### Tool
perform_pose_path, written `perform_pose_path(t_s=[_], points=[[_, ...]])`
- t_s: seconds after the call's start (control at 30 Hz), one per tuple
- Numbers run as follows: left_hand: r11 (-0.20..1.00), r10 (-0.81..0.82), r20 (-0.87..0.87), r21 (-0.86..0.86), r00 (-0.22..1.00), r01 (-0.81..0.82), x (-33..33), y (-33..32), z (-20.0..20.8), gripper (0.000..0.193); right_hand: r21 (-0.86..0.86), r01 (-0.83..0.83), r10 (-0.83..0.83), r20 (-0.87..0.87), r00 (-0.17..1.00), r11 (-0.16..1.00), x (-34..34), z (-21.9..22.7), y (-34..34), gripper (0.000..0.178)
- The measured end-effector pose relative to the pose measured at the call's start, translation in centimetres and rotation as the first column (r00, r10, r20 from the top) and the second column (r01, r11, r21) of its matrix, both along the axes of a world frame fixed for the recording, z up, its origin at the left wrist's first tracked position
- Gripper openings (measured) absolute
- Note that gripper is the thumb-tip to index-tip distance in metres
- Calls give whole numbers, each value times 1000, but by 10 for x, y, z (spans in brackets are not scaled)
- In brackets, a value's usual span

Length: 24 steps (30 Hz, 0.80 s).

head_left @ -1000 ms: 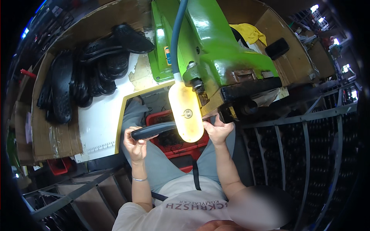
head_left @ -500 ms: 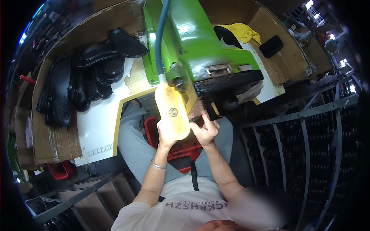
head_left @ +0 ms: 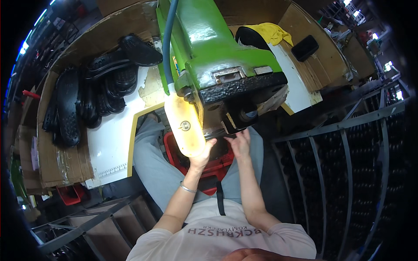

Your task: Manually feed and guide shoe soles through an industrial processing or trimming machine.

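Your two hands sit low under the green machine (head_left: 226, 56), so good handling here looks to depend on steady, even support from both sides. The dark piece (head_left: 214, 133), probably a sole seen edge-on, lies between them just below the machine's head, mostly hidden behind the glowing lamp (head_left: 185, 126). Your left hand (head_left: 200, 160) is partly covered by that lamp, thumb raised beside the piece; whether it is clamped on anything, you cannot tell from here. Your right hand (head_left: 241, 145) has its thumb apart from its forefinger, with the other fingertips reaching up near the black fitting (head_left: 237, 119); its hold cannot be told either. Support the piece near both ends, keep it level, and turn it with small wrist movements rather than pushing. Let your right fingertips stay well clear of the fitting, and lean so the lamp does not block your view. The red bin (head_left: 209, 189) sits below, between your knees.
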<state>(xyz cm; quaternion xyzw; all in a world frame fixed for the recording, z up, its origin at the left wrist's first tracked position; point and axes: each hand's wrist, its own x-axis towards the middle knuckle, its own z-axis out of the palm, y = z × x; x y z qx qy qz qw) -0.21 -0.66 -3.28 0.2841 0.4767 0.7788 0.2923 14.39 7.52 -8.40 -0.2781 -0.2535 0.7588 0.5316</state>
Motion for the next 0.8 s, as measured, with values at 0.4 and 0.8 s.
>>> perform_pose_path(t_s=[0.4, 0.8], points=[[982, -115, 40, 155, 993, 108, -74, -31, 60, 35, 569, 190, -458, 374, 806, 800, 11, 117, -4, 64], [842, -398, 460, 527, 793, 117, -129, -80, 15, 36, 559, -8, -215, 332, 918, 829, -59, 120, -49, 68]])
